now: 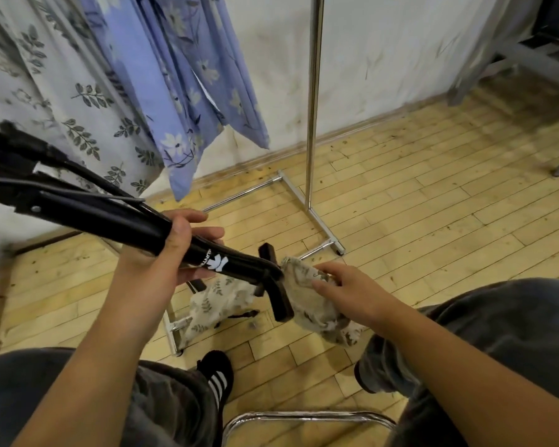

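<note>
My left hand [178, 246] grips the black shaft of a long pump-like tool [117, 217] with a white logo, held slanting from upper left down to the middle. Its dark T-shaped end piece [279, 300] points toward my right hand. My right hand [342, 293] holds a beige cloth with a leaf print [307, 304] against that end piece, fingers curled over the fabric. Part of the cloth hangs down below the tool toward the floor.
A chrome clothes rack [313, 101] stands ahead on the wooden floor, with a blue floral sheet [181, 75] and a grey leaf-print sheet [46, 85] hanging from it. My knees flank a chrome chair rail [307, 416]. A grey bed frame [530, 56] stands at upper right.
</note>
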The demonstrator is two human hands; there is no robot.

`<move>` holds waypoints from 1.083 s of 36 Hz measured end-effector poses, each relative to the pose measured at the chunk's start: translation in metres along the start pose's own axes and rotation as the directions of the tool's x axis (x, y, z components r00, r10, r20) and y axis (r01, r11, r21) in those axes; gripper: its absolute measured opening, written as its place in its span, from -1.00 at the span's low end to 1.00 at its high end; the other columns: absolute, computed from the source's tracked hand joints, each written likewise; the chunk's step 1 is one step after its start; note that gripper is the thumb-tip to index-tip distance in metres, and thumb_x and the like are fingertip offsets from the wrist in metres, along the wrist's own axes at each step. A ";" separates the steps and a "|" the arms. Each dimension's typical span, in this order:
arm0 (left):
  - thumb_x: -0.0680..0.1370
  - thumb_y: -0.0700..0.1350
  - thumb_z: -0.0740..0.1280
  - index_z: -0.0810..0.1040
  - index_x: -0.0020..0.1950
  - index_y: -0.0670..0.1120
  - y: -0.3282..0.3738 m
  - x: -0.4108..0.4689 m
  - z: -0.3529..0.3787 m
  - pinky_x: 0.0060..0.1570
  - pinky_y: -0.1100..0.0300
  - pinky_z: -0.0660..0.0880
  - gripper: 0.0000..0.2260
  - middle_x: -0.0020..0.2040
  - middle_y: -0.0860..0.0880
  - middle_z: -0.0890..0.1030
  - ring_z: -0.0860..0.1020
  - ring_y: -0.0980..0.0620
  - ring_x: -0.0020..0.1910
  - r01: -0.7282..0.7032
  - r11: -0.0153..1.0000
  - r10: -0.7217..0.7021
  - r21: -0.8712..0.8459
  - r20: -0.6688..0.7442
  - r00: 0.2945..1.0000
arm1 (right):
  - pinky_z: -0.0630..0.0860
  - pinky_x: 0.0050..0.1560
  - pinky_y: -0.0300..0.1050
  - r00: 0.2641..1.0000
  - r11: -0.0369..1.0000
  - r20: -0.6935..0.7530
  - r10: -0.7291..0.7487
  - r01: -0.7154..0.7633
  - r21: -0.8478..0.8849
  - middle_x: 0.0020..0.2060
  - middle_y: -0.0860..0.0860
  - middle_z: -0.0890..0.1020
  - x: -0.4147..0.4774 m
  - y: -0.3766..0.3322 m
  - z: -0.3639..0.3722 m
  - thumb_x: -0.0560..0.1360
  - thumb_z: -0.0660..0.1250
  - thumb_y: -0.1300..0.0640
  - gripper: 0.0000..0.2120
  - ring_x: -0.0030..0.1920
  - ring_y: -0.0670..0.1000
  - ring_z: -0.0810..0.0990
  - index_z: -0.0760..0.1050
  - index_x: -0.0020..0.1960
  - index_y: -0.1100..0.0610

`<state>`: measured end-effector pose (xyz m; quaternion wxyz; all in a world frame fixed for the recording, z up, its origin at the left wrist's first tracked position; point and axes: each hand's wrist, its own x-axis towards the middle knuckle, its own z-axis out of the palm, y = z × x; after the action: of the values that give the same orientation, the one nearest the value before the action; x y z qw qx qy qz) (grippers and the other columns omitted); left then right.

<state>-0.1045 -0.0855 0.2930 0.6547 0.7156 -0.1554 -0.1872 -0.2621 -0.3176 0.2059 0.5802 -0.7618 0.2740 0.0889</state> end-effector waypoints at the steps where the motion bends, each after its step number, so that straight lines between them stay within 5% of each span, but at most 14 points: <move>1: 0.35 0.49 0.43 0.65 0.14 0.04 -0.001 -0.001 0.000 -0.05 -0.14 0.70 -0.39 0.09 -0.17 0.74 0.70 -0.17 0.15 -0.008 0.999 0.008 -0.033 0.010 1.000 | 0.71 -0.08 -0.02 1.000 1.000 -0.004 0.007 -0.007 -0.003 0.10 -0.01 0.65 0.001 0.001 0.000 0.67 0.27 0.00 -0.77 0.05 0.06 0.71 0.52 0.31 -0.07; 7: 0.40 0.37 0.47 0.65 0.17 -0.03 -0.003 -0.002 0.006 -0.06 -0.09 0.71 -0.44 0.12 -0.24 0.71 0.69 -0.23 0.18 0.079 0.972 -0.065 -0.221 0.070 0.995 | 0.68 0.13 0.12 0.998 0.995 -0.006 0.064 -0.064 0.081 0.26 0.05 0.62 0.000 0.001 -0.002 0.67 0.27 -0.04 -0.67 0.13 0.06 0.70 0.48 0.42 -0.10; 11: 0.45 0.27 0.39 0.64 0.14 -0.07 -0.006 0.002 0.011 -0.12 -0.06 0.72 -0.52 0.06 -0.17 0.74 0.72 -0.12 0.14 0.095 0.984 -0.115 -0.153 -0.130 0.985 | 0.73 -0.08 0.13 0.999 0.996 -0.003 0.051 -0.051 0.079 0.15 0.04 0.66 0.000 0.003 -0.003 0.68 0.26 -0.01 -0.74 -0.02 0.03 0.75 0.51 0.36 -0.13; 15: 0.53 0.15 0.47 0.69 0.07 0.00 -0.009 0.006 0.009 -0.01 -0.08 0.70 -0.74 -0.04 -0.01 0.77 0.74 0.02 0.00 0.108 0.987 -0.064 0.123 -0.319 0.946 | 0.71 -0.28 0.03 0.999 0.994 0.001 0.053 -0.053 0.092 0.03 0.04 0.68 -0.001 0.000 -0.002 0.68 0.26 0.01 -0.84 -0.22 0.01 0.76 0.52 0.15 -0.24; 19: 0.52 0.17 0.47 0.72 0.05 0.09 -0.016 0.007 0.006 0.09 0.06 0.62 -0.78 -0.08 0.14 0.74 0.66 0.23 -0.09 0.111 0.836 0.060 0.537 -0.290 0.955 | 0.68 -0.35 0.00 0.997 0.994 -0.003 0.074 -0.074 0.076 0.05 0.06 0.67 0.000 0.000 -0.002 0.68 0.26 0.00 -0.85 -0.21 0.10 0.76 0.53 0.14 -0.24; 21: 0.51 0.18 0.48 0.72 0.02 0.12 -0.019 0.007 0.004 0.10 -0.03 0.65 -0.81 -0.12 0.17 0.73 0.68 0.23 -0.07 0.109 0.867 0.046 0.486 -0.297 0.954 | 0.66 -0.37 -0.04 0.997 0.994 -0.002 0.079 -0.079 0.077 0.08 0.05 0.65 0.000 0.000 -0.002 0.68 0.25 0.01 -0.81 -0.16 0.10 0.74 0.52 0.24 -0.18; 24: 0.52 0.15 0.48 0.70 0.05 0.05 -0.019 0.007 0.003 0.07 -0.11 0.67 -0.78 -0.03 0.03 0.77 0.73 0.07 0.03 0.106 0.977 -0.046 0.186 -0.300 0.953 | 0.64 -0.39 -0.08 0.997 0.994 -0.010 0.073 -0.071 0.085 0.07 0.03 0.65 0.002 0.000 -0.001 0.68 0.25 0.01 -0.80 -0.13 0.08 0.72 0.50 0.27 -0.18; 29: 0.45 0.23 0.39 0.56 0.27 -0.20 -0.012 0.004 0.011 -0.08 -0.05 0.71 -0.41 0.07 -0.13 0.75 0.71 -0.04 0.15 0.063 0.992 -0.087 -0.111 -0.234 0.968 | 0.68 -0.35 -0.04 0.998 0.991 -0.004 0.063 -0.062 0.120 0.02 0.03 0.68 0.001 -0.004 -0.001 0.68 0.26 0.01 -0.83 -0.12 0.05 0.74 0.52 0.22 -0.21; 33: 0.38 0.30 0.40 0.59 0.14 -0.10 -0.010 0.006 0.013 -0.14 -0.02 0.72 -0.46 0.09 -0.19 0.73 0.72 -0.09 0.13 0.055 0.982 -0.097 -0.181 -0.230 0.968 | 0.73 -0.14 0.10 1.000 0.994 0.008 0.030 -0.031 0.108 0.03 0.04 0.71 -0.001 -0.004 -0.002 0.66 0.29 0.00 -0.72 -0.09 0.00 0.77 0.50 0.35 -0.21; 36: 0.37 0.30 0.42 0.59 0.19 -0.16 -0.010 0.004 0.015 -0.15 -0.03 0.72 -0.39 0.12 -0.20 0.72 0.72 -0.08 0.14 0.067 0.984 -0.107 -0.163 -0.245 0.964 | 0.65 -0.10 -0.14 0.998 0.996 0.052 -0.044 0.040 0.084 0.03 -0.10 0.65 -0.007 -0.009 -0.002 0.63 0.32 -0.01 -0.58 -0.04 -0.13 0.69 0.40 0.44 -0.31; 39: 0.45 0.23 0.43 0.61 0.21 -0.16 -0.009 0.002 0.023 -0.06 -0.07 0.71 -0.46 0.05 -0.09 0.75 0.73 0.00 0.11 0.078 0.995 -0.090 -0.058 -0.239 0.967 | 0.56 0.10 -0.13 0.989 0.996 0.123 -0.079 0.074 0.043 0.40 -0.10 0.49 -0.008 -0.011 0.002 0.58 0.38 -0.13 -0.30 0.19 -0.12 0.59 0.09 0.60 -0.34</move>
<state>-0.1138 -0.1062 0.2819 0.6771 0.7232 -0.0398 -0.1301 -0.2625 -0.3114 0.2180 0.6135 -0.7536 0.2096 0.1086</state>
